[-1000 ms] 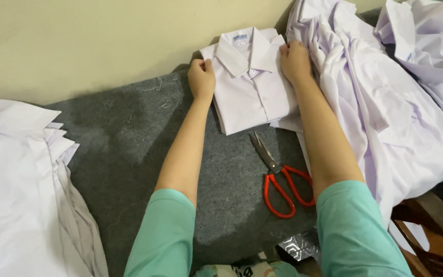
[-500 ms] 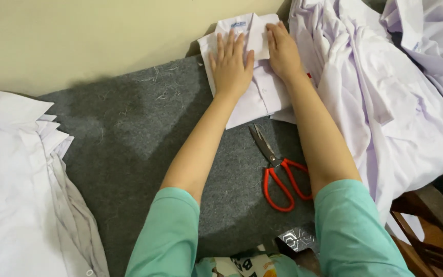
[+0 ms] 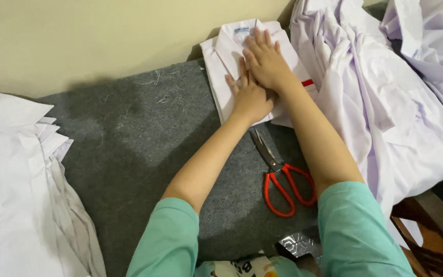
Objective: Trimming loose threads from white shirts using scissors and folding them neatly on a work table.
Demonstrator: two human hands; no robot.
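A folded white shirt [image 3: 221, 61] with its collar up lies at the far edge of the grey felt table [image 3: 129, 154], against the wall. My left hand [image 3: 249, 95] lies flat on the shirt's lower middle, fingers spread. Flat on the shirt too, my right hand [image 3: 265, 59] partly overlaps the left hand's fingertips. Both palms press down and hold nothing. Red-handled scissors [image 3: 283, 179] rest shut on the felt between my forearms, just below the shirt.
A stack of folded white shirts [image 3: 21, 190] fills the left edge. A loose heap of white shirts [image 3: 385, 87] covers the right side. A wooden chair frame [image 3: 431, 236] shows at bottom right. A small shiny packet [image 3: 296, 243] lies near my body.
Both hands have slid from the shirt's outer edges to its middle; the right hand now overlaps the left. The view has shifted slightly to the left.
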